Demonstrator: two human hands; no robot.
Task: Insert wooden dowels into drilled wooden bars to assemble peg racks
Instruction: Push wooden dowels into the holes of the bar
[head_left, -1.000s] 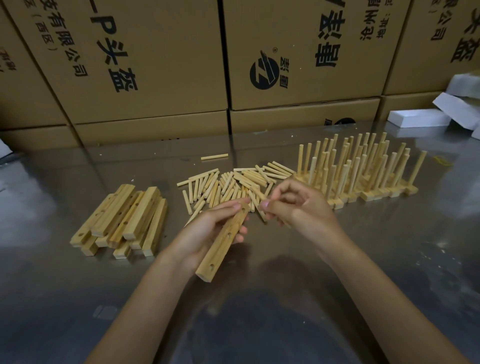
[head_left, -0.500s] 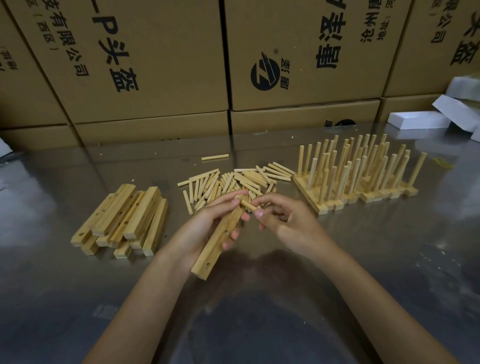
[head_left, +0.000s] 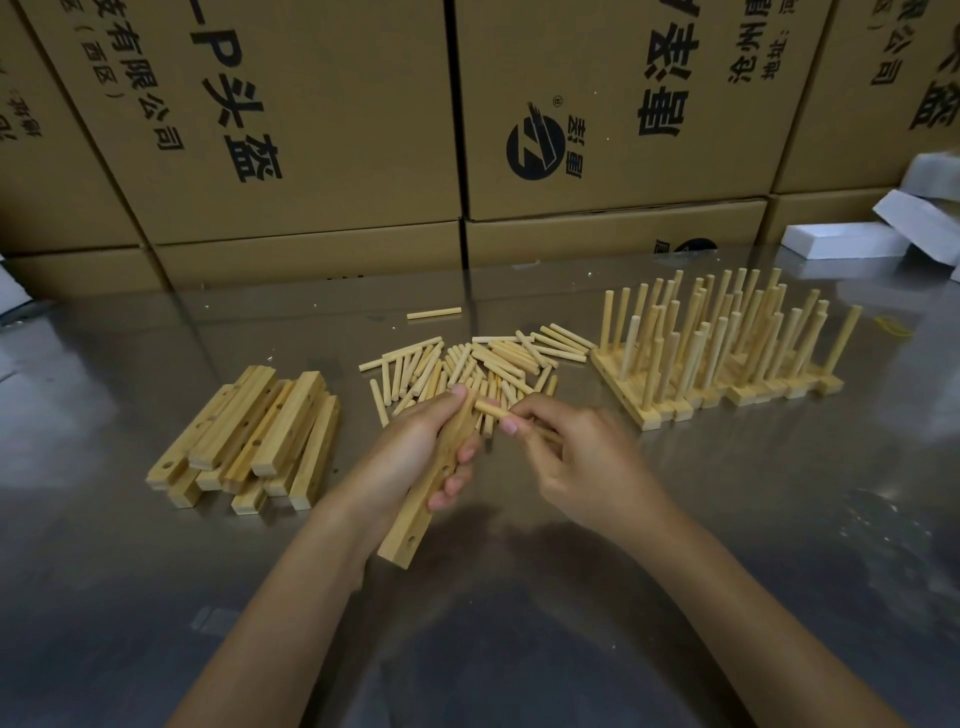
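Cardboard boxes (head_left: 311, 119) with printed characters, stacked along far edge. Reflective metal table (head_left: 727, 545) carries all the work

Far right: white foam blocks (head_left: 841, 240)

Right of centre: finished peg racks (head_left: 722, 374) set side by side, dowels upright

Left: stack of drilled bars (head_left: 249, 441), holes visible on top faces, bars lying roughly parallel, ends toward near side

Centre, far of the hands: loose dowel pile (head_left: 467, 364); one stray dowel (head_left: 434, 313) lies apart, farther back

Left hand (head_left: 410, 462): grip wrapped round one drilled bar (head_left: 421, 506), bar tilted, near end pointing down toward table, hole showing near that end

Right hand (head_left: 576, 457): grip a narrow pinch on a single dowel (head_left: 491, 408), dowel tip at the bar's far end, just beside left thumb; whether it is seated in a hole, cannot tell
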